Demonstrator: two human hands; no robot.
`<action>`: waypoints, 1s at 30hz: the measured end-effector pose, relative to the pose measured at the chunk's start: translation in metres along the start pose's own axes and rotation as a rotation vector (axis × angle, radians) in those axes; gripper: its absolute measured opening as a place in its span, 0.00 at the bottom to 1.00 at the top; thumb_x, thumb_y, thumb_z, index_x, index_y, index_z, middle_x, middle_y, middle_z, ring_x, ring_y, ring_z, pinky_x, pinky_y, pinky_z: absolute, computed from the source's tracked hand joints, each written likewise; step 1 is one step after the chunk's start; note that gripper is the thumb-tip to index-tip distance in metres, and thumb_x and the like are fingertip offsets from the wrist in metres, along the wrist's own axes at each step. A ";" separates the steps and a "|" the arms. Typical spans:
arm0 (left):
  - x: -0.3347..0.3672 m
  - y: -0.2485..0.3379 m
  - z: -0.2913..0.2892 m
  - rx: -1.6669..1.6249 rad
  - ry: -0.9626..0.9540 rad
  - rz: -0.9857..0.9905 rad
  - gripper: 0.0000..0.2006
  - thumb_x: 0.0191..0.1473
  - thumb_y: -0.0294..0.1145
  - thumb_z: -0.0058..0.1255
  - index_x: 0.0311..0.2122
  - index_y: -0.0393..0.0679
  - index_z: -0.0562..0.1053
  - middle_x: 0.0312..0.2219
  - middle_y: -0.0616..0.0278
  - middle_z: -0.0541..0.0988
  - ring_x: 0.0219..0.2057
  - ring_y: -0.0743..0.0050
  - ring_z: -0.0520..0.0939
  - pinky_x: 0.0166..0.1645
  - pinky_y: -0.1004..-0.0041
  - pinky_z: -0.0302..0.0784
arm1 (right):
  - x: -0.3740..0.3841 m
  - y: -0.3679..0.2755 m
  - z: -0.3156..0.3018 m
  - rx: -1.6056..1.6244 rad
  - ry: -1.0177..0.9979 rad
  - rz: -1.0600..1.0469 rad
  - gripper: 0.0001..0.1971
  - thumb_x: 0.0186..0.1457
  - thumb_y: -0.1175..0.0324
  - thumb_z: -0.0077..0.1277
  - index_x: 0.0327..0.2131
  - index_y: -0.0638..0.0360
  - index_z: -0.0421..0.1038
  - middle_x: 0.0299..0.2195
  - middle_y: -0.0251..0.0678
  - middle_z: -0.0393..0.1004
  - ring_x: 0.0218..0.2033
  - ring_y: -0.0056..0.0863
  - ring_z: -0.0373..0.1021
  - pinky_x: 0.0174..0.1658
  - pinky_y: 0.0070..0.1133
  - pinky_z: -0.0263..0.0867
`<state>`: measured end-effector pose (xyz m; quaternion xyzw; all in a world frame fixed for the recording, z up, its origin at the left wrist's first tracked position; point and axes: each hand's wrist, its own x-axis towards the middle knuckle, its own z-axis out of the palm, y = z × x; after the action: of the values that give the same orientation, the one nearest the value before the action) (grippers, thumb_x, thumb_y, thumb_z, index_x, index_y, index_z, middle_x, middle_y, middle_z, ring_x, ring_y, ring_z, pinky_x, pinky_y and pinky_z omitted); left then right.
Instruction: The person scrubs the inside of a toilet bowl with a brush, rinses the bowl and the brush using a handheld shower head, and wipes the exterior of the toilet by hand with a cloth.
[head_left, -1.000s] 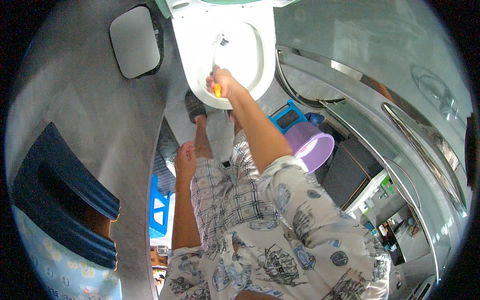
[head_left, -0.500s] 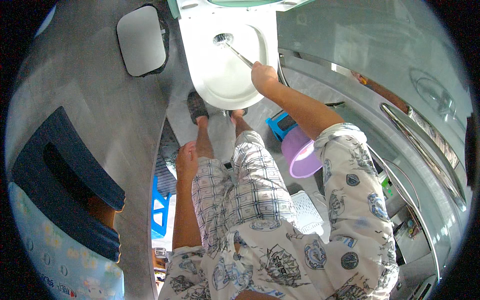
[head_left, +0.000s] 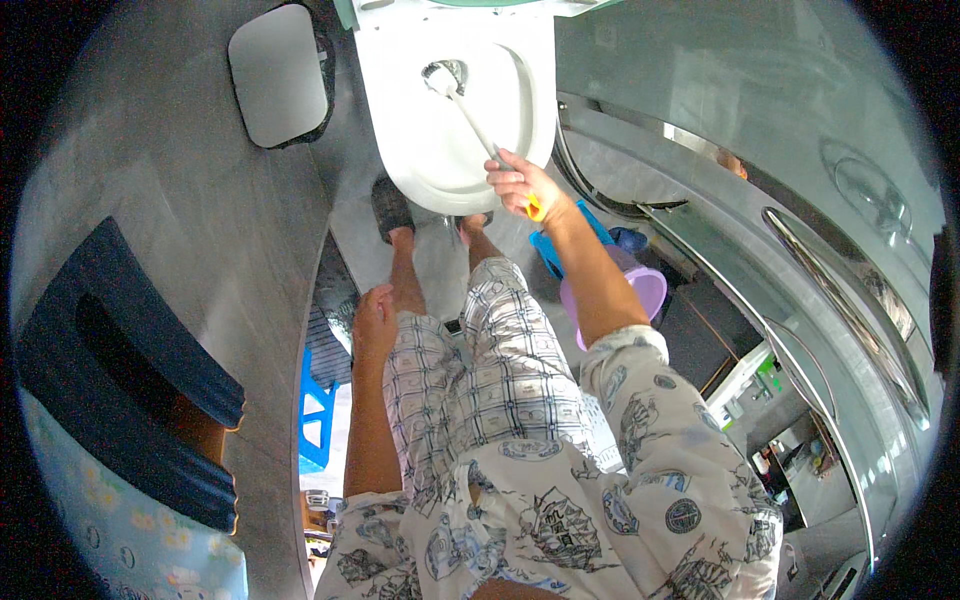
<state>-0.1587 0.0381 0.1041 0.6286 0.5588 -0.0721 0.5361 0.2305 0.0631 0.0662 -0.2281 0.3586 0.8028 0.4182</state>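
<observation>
My right hand (head_left: 522,186) is closed round the handle of a white toilet brush (head_left: 470,118); the handle's yellow end loop shows at the heel of my hand. The brush head sits at the dark drain opening of the white toilet bowl (head_left: 455,190), partly out of the opening. My left hand (head_left: 375,318) hangs beside my left knee, fingers loosely curled in, with nothing visible in it.
A purple basin (head_left: 648,290) and a blue stool (head_left: 546,252) stand right of the toilet. On the left are a grey lidded bin (head_left: 278,75) and hanging dark cloth (head_left: 75,340). A glass panel with a metal handle (head_left: 850,310) lines the right side.
The brush head has come up from deeper in the drain opening. My right hand has drawn back toward me and turned, showing the yellow end. My left hand has barely moved.
</observation>
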 end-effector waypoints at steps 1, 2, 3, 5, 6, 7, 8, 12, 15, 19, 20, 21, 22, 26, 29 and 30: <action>0.002 0.008 -0.003 -0.008 -0.021 -0.005 0.11 0.58 0.30 0.43 0.45 0.40 0.71 0.38 0.50 0.77 0.39 0.56 0.79 0.43 0.66 0.74 | -0.008 0.007 -0.005 0.179 -0.147 -0.002 0.14 0.64 0.54 0.38 0.34 0.56 0.59 0.16 0.21 0.54 0.10 0.12 0.49 0.11 0.13 0.45; 0.003 0.011 -0.005 -0.012 -0.040 -0.013 0.11 0.58 0.30 0.42 0.44 0.39 0.71 0.38 0.49 0.77 0.41 0.53 0.78 0.45 0.65 0.73 | -0.012 0.016 -0.009 0.254 -0.173 -0.014 0.15 0.64 0.55 0.39 0.37 0.58 0.60 0.16 0.23 0.54 0.10 0.11 0.49 0.11 0.12 0.45; 0.005 0.013 -0.006 -0.011 -0.040 -0.011 0.11 0.58 0.30 0.42 0.44 0.39 0.71 0.38 0.49 0.77 0.41 0.53 0.78 0.45 0.65 0.73 | -0.014 0.021 -0.012 0.254 -0.175 -0.016 0.15 0.64 0.55 0.39 0.37 0.58 0.60 0.16 0.23 0.54 0.10 0.11 0.49 0.11 0.12 0.45; 0.008 0.016 -0.008 -0.009 -0.041 -0.001 0.11 0.58 0.30 0.43 0.44 0.40 0.71 0.38 0.49 0.77 0.40 0.54 0.79 0.45 0.65 0.74 | -0.017 0.028 -0.015 0.260 -0.126 -0.104 0.16 0.62 0.54 0.40 0.39 0.60 0.61 0.17 0.24 0.54 0.10 0.12 0.49 0.11 0.14 0.48; 0.009 0.017 -0.008 -0.008 -0.042 0.004 0.11 0.58 0.30 0.43 0.44 0.40 0.71 0.38 0.49 0.77 0.40 0.54 0.79 0.45 0.65 0.74 | -0.017 0.031 -0.022 0.203 -0.076 -0.111 0.17 0.61 0.55 0.39 0.41 0.62 0.62 0.16 0.26 0.55 0.10 0.16 0.49 0.12 0.17 0.51; 0.009 0.017 -0.009 -0.027 -0.032 -0.009 0.11 0.58 0.30 0.43 0.44 0.40 0.71 0.38 0.48 0.77 0.40 0.54 0.79 0.44 0.64 0.74 | -0.015 0.034 -0.016 0.201 -0.081 -0.108 0.17 0.61 0.55 0.39 0.41 0.62 0.62 0.16 0.26 0.55 0.10 0.16 0.49 0.12 0.17 0.51; 0.008 0.016 -0.011 -0.045 -0.025 -0.025 0.11 0.58 0.30 0.43 0.44 0.40 0.71 0.38 0.48 0.77 0.40 0.54 0.79 0.44 0.64 0.73 | -0.013 0.042 -0.005 -0.111 0.195 -0.172 0.17 0.61 0.57 0.38 0.41 0.63 0.62 0.16 0.26 0.55 0.09 0.18 0.49 0.12 0.19 0.53; 0.011 0.017 -0.015 -0.002 -0.022 -0.009 0.11 0.58 0.30 0.43 0.44 0.40 0.71 0.38 0.48 0.77 0.40 0.54 0.78 0.44 0.64 0.73 | -0.002 0.053 0.011 -0.992 0.747 -0.348 0.17 0.60 0.60 0.36 0.42 0.67 0.62 0.19 0.40 0.66 0.13 0.31 0.63 0.22 0.31 0.67; 0.013 0.023 -0.013 -0.011 -0.028 -0.004 0.11 0.58 0.30 0.43 0.45 0.40 0.71 0.38 0.48 0.77 0.40 0.53 0.78 0.44 0.63 0.73 | 0.012 0.039 -0.022 -1.545 1.022 -0.459 0.19 0.59 0.60 0.37 0.41 0.71 0.60 0.30 0.60 0.73 0.28 0.51 0.74 0.38 0.38 0.70; 0.010 0.019 -0.012 0.035 -0.001 0.019 0.11 0.57 0.29 0.43 0.45 0.41 0.71 0.37 0.50 0.77 0.38 0.57 0.79 0.43 0.65 0.74 | 0.035 0.022 -0.032 -1.829 1.094 -0.377 0.18 0.59 0.63 0.38 0.42 0.73 0.58 0.33 0.64 0.72 0.36 0.54 0.73 0.42 0.39 0.69; 0.009 0.014 -0.010 0.061 0.034 0.069 0.12 0.57 0.28 0.44 0.46 0.42 0.71 0.36 0.52 0.78 0.37 0.60 0.80 0.41 0.67 0.75 | 0.041 0.016 -0.031 -1.924 1.122 -0.362 0.17 0.58 0.65 0.38 0.43 0.73 0.57 0.33 0.64 0.73 0.38 0.53 0.73 0.42 0.38 0.69; 0.008 0.010 -0.006 0.060 0.036 0.069 0.12 0.57 0.28 0.44 0.46 0.42 0.71 0.36 0.52 0.78 0.37 0.60 0.80 0.41 0.67 0.75 | 0.046 0.007 -0.029 -1.925 1.120 -0.363 0.17 0.58 0.65 0.38 0.43 0.73 0.57 0.33 0.64 0.73 0.38 0.53 0.73 0.42 0.38 0.69; 0.006 0.005 -0.004 0.034 0.030 0.028 0.12 0.57 0.28 0.44 0.46 0.43 0.71 0.36 0.52 0.78 0.37 0.61 0.80 0.41 0.67 0.75 | 0.053 0.000 -0.024 -1.983 1.158 -0.280 0.16 0.58 0.67 0.38 0.44 0.72 0.57 0.34 0.63 0.73 0.39 0.53 0.73 0.43 0.38 0.69; 0.004 0.008 -0.007 -0.013 0.004 -0.006 0.11 0.57 0.28 0.44 0.46 0.42 0.71 0.37 0.51 0.78 0.38 0.61 0.80 0.41 0.68 0.75 | 0.059 -0.020 -0.024 -2.042 1.273 -0.130 0.15 0.58 0.70 0.38 0.45 0.70 0.58 0.40 0.59 0.73 0.44 0.49 0.72 0.46 0.35 0.70; -0.004 0.005 -0.005 0.015 0.002 -0.009 0.11 0.58 0.29 0.44 0.46 0.42 0.71 0.38 0.51 0.78 0.38 0.60 0.80 0.41 0.67 0.75 | 0.058 -0.025 -0.027 -2.052 1.324 -0.085 0.15 0.59 0.70 0.38 0.46 0.69 0.59 0.40 0.57 0.73 0.45 0.46 0.72 0.46 0.34 0.70; -0.004 0.004 -0.003 0.014 0.000 -0.008 0.11 0.58 0.29 0.44 0.46 0.42 0.71 0.38 0.51 0.78 0.38 0.60 0.80 0.41 0.67 0.75 | 0.061 -0.032 -0.026 -2.020 1.312 -0.102 0.15 0.58 0.70 0.39 0.45 0.70 0.62 0.40 0.57 0.74 0.44 0.46 0.73 0.46 0.33 0.71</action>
<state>-0.1585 0.0384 0.1100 0.6302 0.5608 -0.0780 0.5312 0.2257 0.0868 -0.0029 -0.8311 -0.2964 0.4350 -0.1796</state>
